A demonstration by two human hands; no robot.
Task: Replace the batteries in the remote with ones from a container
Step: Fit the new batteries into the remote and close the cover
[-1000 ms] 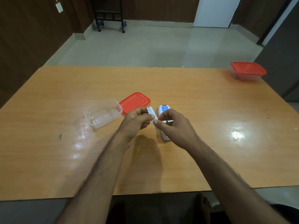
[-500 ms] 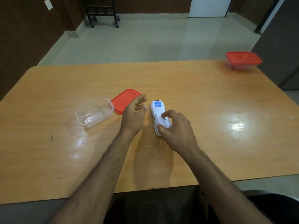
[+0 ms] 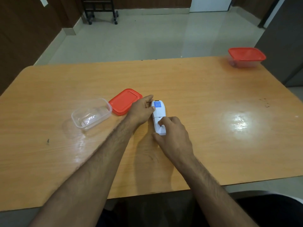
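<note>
A white remote (image 3: 157, 113) with a blue label lies back-up on the wooden table (image 3: 196, 89), its long axis pointing away from me. My left hand (image 3: 141, 109) grips its upper left side with thumb and fingers. My right hand (image 3: 170, 133) rests on the lower end, fingers pressing on the battery cover. A clear open container (image 3: 91, 115) sits to the left; I see no batteries in it. Its red lid (image 3: 125, 101) lies flat beside it, just behind my left hand.
A second clear container with a red lid on (image 3: 246, 56) stands at the table's far right corner. A black wheeled stand (image 3: 101, 10) is on the floor beyond the table. Bright light glare marks the table at the right.
One second ago my left hand held the white cover piece beside the remote. Now the cover lies on the remote, my left hand holds the remote's side and my right fingers press its lower end.
</note>
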